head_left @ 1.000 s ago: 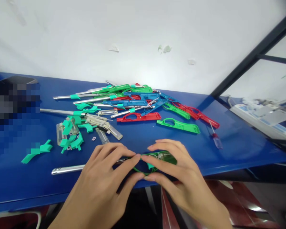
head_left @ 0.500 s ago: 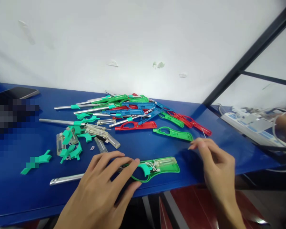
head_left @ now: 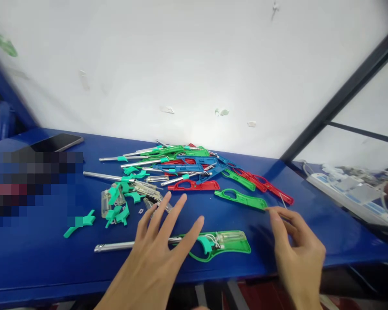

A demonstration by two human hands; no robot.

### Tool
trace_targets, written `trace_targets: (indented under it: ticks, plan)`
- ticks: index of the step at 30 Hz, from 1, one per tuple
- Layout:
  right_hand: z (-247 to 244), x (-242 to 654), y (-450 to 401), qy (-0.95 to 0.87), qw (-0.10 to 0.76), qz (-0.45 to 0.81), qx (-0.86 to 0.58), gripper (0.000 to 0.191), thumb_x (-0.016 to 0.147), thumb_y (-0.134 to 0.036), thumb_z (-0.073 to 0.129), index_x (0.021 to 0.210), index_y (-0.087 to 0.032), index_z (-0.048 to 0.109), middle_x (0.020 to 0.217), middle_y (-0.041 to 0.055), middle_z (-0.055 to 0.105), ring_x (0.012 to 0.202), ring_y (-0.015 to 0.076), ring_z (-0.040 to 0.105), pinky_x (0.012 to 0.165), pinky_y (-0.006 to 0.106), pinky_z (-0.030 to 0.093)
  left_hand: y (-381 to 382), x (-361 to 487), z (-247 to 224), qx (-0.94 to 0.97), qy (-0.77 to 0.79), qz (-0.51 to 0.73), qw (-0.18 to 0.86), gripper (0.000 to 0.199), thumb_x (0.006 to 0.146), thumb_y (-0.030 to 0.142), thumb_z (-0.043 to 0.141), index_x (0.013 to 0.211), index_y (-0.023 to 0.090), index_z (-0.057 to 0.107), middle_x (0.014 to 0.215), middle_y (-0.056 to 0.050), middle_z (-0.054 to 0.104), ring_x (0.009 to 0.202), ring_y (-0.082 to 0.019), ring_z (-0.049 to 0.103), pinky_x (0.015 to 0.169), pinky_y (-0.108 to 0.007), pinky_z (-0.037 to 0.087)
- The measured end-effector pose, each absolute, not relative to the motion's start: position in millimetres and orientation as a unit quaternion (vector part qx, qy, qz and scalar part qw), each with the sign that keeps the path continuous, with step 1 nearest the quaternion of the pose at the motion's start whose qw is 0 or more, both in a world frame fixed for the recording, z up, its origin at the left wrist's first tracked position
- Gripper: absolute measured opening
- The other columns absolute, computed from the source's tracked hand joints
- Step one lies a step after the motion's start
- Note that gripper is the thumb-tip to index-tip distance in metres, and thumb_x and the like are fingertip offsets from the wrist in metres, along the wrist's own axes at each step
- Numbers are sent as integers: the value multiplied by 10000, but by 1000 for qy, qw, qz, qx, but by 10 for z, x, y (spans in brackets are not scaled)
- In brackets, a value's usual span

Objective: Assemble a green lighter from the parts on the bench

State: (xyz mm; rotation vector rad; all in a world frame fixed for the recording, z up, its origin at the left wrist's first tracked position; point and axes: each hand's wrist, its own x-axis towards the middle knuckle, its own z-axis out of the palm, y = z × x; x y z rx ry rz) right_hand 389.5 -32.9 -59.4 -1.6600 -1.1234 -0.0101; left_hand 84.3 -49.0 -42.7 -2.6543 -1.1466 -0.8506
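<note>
One green casing (head_left: 230, 249) | silver tube (head_left: 116, 246), teal trigger (head_left: 207, 245), white wires (head_left: 211, 237) | left hand (head_left: 158, 258) splayed | right hand (head_left: 298, 244): grip unclear

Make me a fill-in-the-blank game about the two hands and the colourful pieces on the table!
1. The right hand is at the end of a loose shell coloured ____.
2. Just left of it lies a second shell coloured ____.
3. The left hand partly hides a metal tube whose tip points toward the picture's ____ side.
4. The tabletop is coloured ____.

Missing words: green; red; left; blue
</note>
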Motion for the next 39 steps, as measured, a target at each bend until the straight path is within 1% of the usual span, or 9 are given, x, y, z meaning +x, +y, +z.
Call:
trace_targets:
  ticks: [3, 7, 11, 15, 19, 24, 30, 33, 39]
  plan:
    - [-607, 3953, -330, -461, 516, 0, -722, 473, 876, -685, 698, 1000, -239, 799, 904, 72, 817, 792, 300, 782, 697, 356, 523, -519, 786, -344, -866, -417, -267, 76, 1169, 883, 643, 778, 1781, 215, 164, 1815, -278, 151, 1618, -614, 220, 1080, -857, 456]
    - [-629, 4012, -314, -477, 485, -11, -733, 557, 875, -754, 637, 1032, -242, 789, 782, 77, 808, 794, 365, 773, 711, 418, 529, -516, 547, -237, -843, -459, -267, 83, 1079, 999, 698, 651, 1790, 233, 84, 1827, -250, 146, 1658, -534, 169, 1134, -765, 475]
    - [-608, 3990, -275, -525, 434, 11, -732, 592, 905, -805, 555, 1049, -279, 786, 759, 59, 790, 839, 380, 764, 713, 443, 532, -326, 151, -209, -781, -533, -308, 106, 669, 1108, 534, 521, 1718, 313, 358, 1819, -171, 256, 1672, -507, 184, 1156, -826, 421]
    - [-596, 3926, -240, -534, 428, -6, -729, 661, 889, -857, 480, 957, -287, 808, 856, 102, 806, 939, 431, 754, 795, 538, 549, -99, -231, -291, -738, -560, -361, 108, 339, 1106, 462, 518, 1326, 313, 729, 1583, -119, 555, 1548, -434, 449, 1207, -751, 425]
    - [-648, 3938, -224, -562, 407, -48, -718, 650, 929, -836, 457, 894, -293, 813, 1020, 143, 818, 1003, 444, 746, 835, 593, 570, -21, -413, -382, -725, -573, -376, 74, 311, 1088, 501, 554, 1218, 327, 776, 1443, -97, 634, 1407, -387, 569, 1173, -655, 488]
    - [-722, 3985, -170, -632, 410, -108, -648, 519, 1038, -676, 507, 1039, -261, 818, 1078, 123, 837, 1056, 393, 754, 946, 586, 593, 49, -406, -469, -722, -566, -393, 58, 303, 1086, 528, 554, 1212, 365, 777, 1375, -53, 674, 1322, -340, 625, 1116, -541, 532]
    - [-809, 3990, -85, -746, 275, -147, -588, 455, 1137, -449, 434, 1507, -322, 667, 1554, 77, 697, 1561, 409, 507, 1216, 741, 396, 116, -439, -542, -716, -568, -398, 76, 336, 1085, 558, 518, 1213, 376, 769, 1355, -35, 677, 1287, -329, 642, 1084, -527, 527]
    - [-805, 4032, -60, -764, 248, -145, -578, 443, 1159, -396, 385, 1500, -350, 665, 1466, 56, 760, 1485, 383, 606, 1206, 754, 397, 92, -443, -504, -718, -573, -387, 81, 342, 1073, 575, 533, 1181, 364, 781, 1348, -38, 684, 1282, -341, 649, 1055, -540, 547]
    - [-699, 4106, -65, -768, 297, -151, -547, 467, 1168, -505, 424, 1180, -283, 834, 1123, 87, 859, 1059, 310, 816, 1079, 596, 559, 59, -489, -455, -720, -574, -376, 104, 365, 1075, 588, 526, 1140, 338, 783, 1328, -31, 682, 1254, -352, 664, 1062, -549, 565]
